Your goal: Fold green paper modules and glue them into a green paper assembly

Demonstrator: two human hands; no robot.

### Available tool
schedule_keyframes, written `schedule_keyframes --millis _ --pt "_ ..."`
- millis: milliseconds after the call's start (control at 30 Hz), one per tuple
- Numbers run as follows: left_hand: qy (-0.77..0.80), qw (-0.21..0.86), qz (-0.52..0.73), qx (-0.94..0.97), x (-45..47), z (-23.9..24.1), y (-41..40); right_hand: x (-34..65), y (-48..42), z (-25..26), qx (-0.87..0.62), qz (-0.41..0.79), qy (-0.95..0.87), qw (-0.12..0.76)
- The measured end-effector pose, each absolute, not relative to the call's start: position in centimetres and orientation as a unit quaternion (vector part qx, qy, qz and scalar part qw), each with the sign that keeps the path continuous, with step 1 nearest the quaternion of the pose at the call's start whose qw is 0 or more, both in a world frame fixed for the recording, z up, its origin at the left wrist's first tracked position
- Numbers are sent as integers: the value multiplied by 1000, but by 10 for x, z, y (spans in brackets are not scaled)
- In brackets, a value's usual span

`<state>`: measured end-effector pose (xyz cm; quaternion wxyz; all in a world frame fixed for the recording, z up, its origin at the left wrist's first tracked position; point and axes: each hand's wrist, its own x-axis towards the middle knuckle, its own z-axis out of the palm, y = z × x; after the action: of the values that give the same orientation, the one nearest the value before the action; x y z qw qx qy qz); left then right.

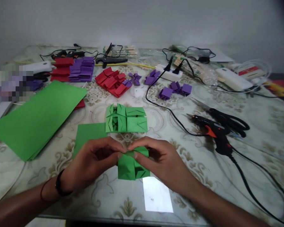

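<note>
Patterned glossy desk before a plain pale wall, covered with folded paper pieces and tools.
Both hands pinch the top edge of a small folded green paper piece at the near middle of the desk: left hand and right hand have fingertips closed on it. Finished green folded pieces lie just behind; a black glue gun rests to the right.

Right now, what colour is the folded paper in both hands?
Green folded paper, clearest in the head view.
</note>
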<state>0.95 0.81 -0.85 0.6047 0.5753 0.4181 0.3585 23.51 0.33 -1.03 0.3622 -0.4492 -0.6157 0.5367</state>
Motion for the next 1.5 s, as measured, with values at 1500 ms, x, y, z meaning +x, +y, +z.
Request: schedule_keyframes --millis 1500 --pt "466 557 256 639 7 5 4 230 -1 -12 -483 612 -557 286"
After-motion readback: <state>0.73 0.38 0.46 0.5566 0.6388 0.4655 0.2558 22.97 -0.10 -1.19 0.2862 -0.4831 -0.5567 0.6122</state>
